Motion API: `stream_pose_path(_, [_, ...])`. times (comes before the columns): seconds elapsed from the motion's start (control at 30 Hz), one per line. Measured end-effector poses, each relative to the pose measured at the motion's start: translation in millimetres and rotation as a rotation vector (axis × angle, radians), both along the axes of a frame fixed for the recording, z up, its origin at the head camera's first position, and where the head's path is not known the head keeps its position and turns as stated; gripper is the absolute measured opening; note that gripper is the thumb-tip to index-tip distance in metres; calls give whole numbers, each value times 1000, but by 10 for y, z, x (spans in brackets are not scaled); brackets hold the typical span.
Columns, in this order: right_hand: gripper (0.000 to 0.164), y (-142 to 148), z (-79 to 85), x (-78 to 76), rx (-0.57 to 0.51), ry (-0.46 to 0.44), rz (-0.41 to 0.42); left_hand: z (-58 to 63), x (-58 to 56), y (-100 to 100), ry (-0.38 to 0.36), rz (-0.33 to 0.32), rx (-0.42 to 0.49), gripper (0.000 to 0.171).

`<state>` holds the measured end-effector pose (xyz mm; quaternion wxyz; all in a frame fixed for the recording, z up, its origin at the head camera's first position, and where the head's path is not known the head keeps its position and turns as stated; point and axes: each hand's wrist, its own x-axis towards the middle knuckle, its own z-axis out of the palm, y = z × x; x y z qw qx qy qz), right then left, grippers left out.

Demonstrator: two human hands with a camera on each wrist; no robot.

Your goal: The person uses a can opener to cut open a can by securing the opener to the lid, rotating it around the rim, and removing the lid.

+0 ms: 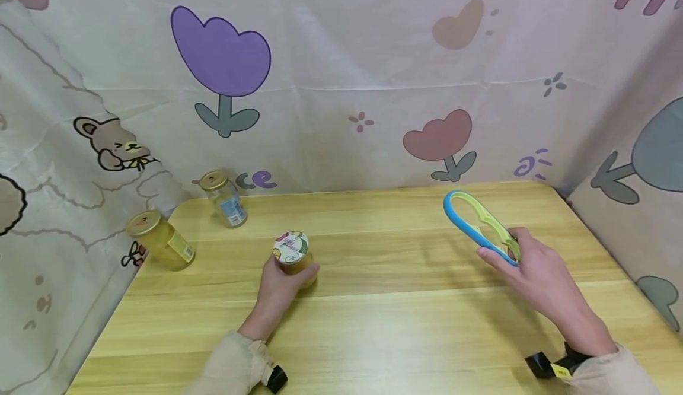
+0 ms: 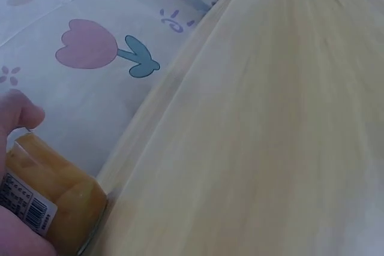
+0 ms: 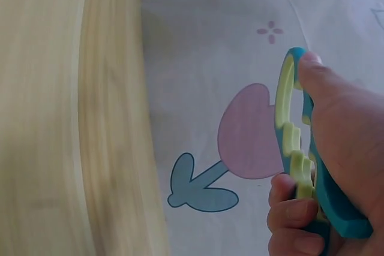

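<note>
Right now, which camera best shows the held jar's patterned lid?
The head view: the patterned lid faces up, its print visible. Left wrist view shows the held jar side-on, hardly its lid; right wrist shows neither.

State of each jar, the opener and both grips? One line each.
Printed-lid jar: lid on, upright
Yellow-filled jar: gold lid on, upright
Clear jar: gold lid on, upright
Jar opener: raised off table
Left grip: holds printed-lid jar
Right grip: holds opener

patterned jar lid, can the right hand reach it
Probably yes: the left hand holds the jar by its sides, leaving the patterned lid uncovered on top, though the right hand grips a tool.
</note>
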<state>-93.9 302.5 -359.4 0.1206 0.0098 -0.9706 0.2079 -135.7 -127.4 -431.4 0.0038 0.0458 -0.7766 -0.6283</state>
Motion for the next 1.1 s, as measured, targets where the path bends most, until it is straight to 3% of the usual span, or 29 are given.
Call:
stream_pose_path(0.3, [77, -12, 17, 19, 42, -12, 21, -29, -81, 299, 16, -37, -9, 78])
stream_pose_path(0.6, [75, 2, 42, 43, 80, -14, 35, -47, -130, 657, 59, -182, 11, 77])
stream_pose_path(0.83, [74, -16, 93, 56, 104, -29, 47, 211, -70, 926, 50, -245, -13, 67])
stream_pose_path(0.9, [75, -33, 102, 58, 106, -28, 50, 200, -99, 987, 46, -257, -12, 68])
stream_pose_path(1.1, [74, -111, 114, 73, 131, 3, 63, -1, -215, 1160, 56, -295, 20, 72])
